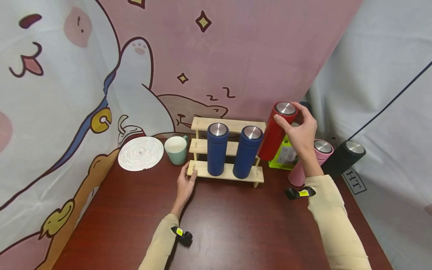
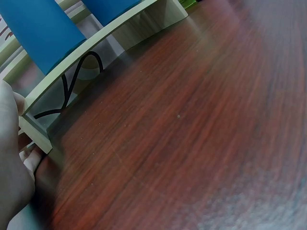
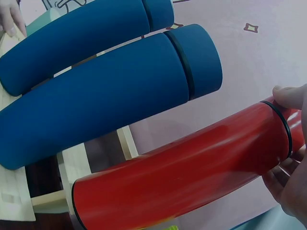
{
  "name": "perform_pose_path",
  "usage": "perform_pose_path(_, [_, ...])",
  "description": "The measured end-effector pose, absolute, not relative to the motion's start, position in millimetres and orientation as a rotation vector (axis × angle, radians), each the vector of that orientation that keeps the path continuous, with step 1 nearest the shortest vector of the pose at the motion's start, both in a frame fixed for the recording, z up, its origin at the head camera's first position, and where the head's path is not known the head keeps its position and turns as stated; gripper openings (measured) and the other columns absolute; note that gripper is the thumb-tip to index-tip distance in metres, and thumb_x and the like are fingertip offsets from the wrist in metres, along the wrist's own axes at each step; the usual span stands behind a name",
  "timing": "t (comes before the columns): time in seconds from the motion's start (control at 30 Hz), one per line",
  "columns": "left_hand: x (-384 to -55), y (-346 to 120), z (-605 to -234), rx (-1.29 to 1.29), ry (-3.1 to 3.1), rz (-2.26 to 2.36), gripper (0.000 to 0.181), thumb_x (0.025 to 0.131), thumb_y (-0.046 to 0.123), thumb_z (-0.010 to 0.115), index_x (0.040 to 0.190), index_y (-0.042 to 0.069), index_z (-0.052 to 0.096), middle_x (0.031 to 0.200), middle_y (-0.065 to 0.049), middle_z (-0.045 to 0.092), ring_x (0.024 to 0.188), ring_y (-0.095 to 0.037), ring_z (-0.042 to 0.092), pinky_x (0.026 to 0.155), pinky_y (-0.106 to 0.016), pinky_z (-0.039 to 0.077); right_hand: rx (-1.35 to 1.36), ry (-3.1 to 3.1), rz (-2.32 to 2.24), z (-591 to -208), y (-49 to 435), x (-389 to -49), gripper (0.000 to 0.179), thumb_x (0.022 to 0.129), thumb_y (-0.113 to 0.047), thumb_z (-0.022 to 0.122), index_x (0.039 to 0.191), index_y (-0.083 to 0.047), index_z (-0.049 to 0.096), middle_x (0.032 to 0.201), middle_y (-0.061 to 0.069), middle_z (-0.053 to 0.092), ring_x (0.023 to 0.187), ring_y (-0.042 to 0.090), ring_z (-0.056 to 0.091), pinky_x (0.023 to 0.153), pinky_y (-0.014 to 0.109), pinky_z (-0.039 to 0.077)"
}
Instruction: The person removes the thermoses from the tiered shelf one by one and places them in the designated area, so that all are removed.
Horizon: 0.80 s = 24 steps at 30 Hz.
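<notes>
My right hand [image 1: 302, 129] grips a red thermos [image 1: 272, 137] near its steel-topped lid, thumb on one side and fingers on the other. The thermos tilts, its base beside the right end of a three-step wooden rack [image 1: 201, 169]; whether it touches a shelf I cannot tell. Two blue thermoses stand on the lowest step, a left one [image 1: 216, 153] and a right one [image 1: 247, 155]. My left hand [image 1: 185, 185] holds the left end of that lowest step, thumb on top. In the left wrist view, fingers [image 2: 29, 160] show below the board.
A green mug [image 1: 177, 152] and a round white woven mat [image 1: 141, 153] are left of the rack. At right stand a pink thermos [image 1: 297, 174], a black thermos [image 1: 342, 159] and a bright green bag [image 1: 285, 155]. A printed cloth [image 1: 256, 56] hangs behind.
</notes>
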<state>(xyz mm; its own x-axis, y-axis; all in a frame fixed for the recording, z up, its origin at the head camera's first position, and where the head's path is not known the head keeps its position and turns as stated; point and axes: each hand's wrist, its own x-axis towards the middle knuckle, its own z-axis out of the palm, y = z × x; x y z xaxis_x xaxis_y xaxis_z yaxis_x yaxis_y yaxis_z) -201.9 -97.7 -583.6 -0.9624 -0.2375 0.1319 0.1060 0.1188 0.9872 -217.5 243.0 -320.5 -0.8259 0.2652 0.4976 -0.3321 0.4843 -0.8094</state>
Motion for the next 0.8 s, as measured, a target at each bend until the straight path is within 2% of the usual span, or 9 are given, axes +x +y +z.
perform_pose_path(0.2, [-202.7,-96.3,-583.3,0.126,-2.146,-1.917,0.054,0.100,0.014,0.064,0.151,0.009,0.047,0.143,-0.021,0.058,0.125,-0.033,0.058,0.107,-0.053,0.046,-0.004,-2.177,1.343,-322.2,251.9,-208.1,0.058,0.087,-0.036,0.078,0.141,-0.023,0.058,0.132,0.006,0.065,0.112,0.008,0.057,0.097,0.024,0.049])
perform_pose_path(0.37, [-199.2,-94.6,-571.9,0.101,-2.138,-1.929,0.055,0.100,0.010,0.064,0.151,0.001,0.045,0.146,-0.027,0.053,0.130,-0.040,0.054,0.109,-0.058,0.043,-0.028,-2.189,1.339,-325.3,259.9,-202.8,0.060,0.088,-0.035,0.078,0.142,-0.021,0.057,0.133,0.005,0.064,0.112,0.008,0.057,0.097,0.023,0.049])
perform_pose_path(0.53, [-188.2,-95.5,-547.6,0.062,-2.165,-1.934,0.055,0.099,0.007,0.063,0.149,-0.006,0.044,0.143,-0.030,0.054,0.126,-0.040,0.057,0.106,-0.055,0.046,-0.062,-2.191,1.328,-328.8,267.8,-197.2,0.059,0.089,-0.034,0.077,0.143,-0.020,0.057,0.132,0.006,0.065,0.111,0.006,0.056,0.098,0.023,0.049])
perform_pose_path(0.8, [-183.5,-95.9,-544.1,0.083,-2.152,-1.954,0.054,0.099,0.005,0.063,0.149,-0.005,0.044,0.139,-0.028,0.058,0.125,-0.038,0.058,0.105,-0.052,0.048,-0.085,-2.205,1.263,-333.4,275.8,-191.3,0.059,0.088,-0.032,0.079,0.141,-0.019,0.059,0.131,0.009,0.065,0.107,0.003,0.056,0.096,0.022,0.050])
